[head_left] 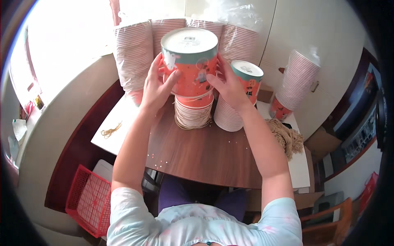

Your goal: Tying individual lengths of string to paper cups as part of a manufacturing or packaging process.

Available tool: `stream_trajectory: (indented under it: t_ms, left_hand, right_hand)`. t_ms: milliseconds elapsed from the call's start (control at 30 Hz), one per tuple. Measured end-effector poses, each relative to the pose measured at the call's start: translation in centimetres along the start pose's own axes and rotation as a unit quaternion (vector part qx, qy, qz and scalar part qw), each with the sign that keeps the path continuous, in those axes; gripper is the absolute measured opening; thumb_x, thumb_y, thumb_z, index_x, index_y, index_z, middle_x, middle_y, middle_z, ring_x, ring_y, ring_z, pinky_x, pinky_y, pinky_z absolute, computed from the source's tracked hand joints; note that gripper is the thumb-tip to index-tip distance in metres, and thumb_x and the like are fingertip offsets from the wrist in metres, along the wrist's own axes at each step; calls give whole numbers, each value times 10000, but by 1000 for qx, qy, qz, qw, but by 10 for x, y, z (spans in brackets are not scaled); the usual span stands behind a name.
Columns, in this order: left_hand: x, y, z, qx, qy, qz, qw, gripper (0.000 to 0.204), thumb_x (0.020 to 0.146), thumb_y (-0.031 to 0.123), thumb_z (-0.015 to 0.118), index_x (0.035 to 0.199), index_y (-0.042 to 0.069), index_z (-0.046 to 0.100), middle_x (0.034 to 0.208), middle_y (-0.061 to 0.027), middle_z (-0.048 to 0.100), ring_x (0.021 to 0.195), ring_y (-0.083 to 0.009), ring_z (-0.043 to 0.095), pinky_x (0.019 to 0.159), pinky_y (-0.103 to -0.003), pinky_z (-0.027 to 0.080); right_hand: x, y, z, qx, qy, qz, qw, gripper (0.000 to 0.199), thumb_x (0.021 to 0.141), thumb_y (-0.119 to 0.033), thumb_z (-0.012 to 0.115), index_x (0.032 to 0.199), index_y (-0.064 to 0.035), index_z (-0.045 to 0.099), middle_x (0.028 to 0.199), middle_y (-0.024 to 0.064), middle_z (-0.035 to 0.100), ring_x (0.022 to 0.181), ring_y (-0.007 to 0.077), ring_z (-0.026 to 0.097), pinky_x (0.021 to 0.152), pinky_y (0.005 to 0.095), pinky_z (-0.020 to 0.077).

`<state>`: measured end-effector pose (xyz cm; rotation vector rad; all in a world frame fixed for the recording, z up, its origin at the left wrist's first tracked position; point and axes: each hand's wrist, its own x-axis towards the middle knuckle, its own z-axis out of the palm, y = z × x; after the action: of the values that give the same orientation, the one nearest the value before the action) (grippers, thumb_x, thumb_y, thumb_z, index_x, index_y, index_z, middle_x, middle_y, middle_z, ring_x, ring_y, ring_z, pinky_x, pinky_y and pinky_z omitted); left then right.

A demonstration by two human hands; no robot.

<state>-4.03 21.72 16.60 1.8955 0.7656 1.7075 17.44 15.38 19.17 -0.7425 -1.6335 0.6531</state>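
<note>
Both my hands grip an upturned orange paper bucket (188, 78) with a green band and a white base on top. My left hand (154, 87) presses its left side, thumb on the front; my right hand (230, 85) clasps the right side the same way. Just below is a nested stack of upturned buckets (193, 114) with cord loops hanging around their rims. The held bucket overlaps that stack's top; how far it sits down on it I cannot tell. Close to my right hand stands another nested stack (228, 118), topped by an orange bucket (249, 87).
Tall plastic-wrapped bucket stacks (133, 57) line the back, with another wrapped stack (296, 80) at the right. A heap of tan cords (287, 138) lies right on the brown table (197, 153), a small cord bundle (111, 130) left. A red basket (88, 201) stands lower left.
</note>
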Motion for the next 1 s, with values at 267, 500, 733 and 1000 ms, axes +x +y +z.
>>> stream_trajectory:
  t_ms: [267, 500, 733, 1000]
  left_hand:
    - [2, -60, 59, 154, -36, -9, 987, 945, 742, 519, 703, 1416, 28, 259, 1269, -263, 434, 1195, -395, 450, 991, -439, 398]
    - [-20, -97, 70, 189, -26, -124, 974, 877, 771, 593, 633, 1373, 25, 343, 1264, -249, 477, 1173, -382, 484, 979, -428, 406]
    - [-43, -104, 47, 247, -41, -199, 948, 860, 791, 604, 592, 1336, -29, 387, 1282, -254, 481, 1226, -375, 444, 1046, -440, 315]
    - [-80, -36, 105, 152, -77, 152, 974, 609, 726, 184, 727, 1255, 24, 469, 1256, -205, 478, 1171, -372, 463, 991, -445, 377]
  right_hand:
    - [20, 100, -28, -121, 46, 49, 990, 777, 843, -290, 667, 1412, 22, 240, 1350, 210, 452, 1249, 295, 452, 1051, 375, 343]
    - [11, 122, -9, -284, 38, 234, 929, 917, 834, -563, 565, 1415, 50, 209, 1310, 281, 476, 1242, 376, 458, 1032, 386, 372]
    - [-10, 58, -24, -538, 123, 57, 832, 403, 769, -380, 685, 949, -22, 642, 979, 133, 640, 945, 353, 581, 863, 436, 431]
    - [14, 37, -118, -653, 86, -49, 751, 350, 689, -277, 771, 872, -40, 590, 945, 131, 585, 885, 335, 566, 815, 430, 438]
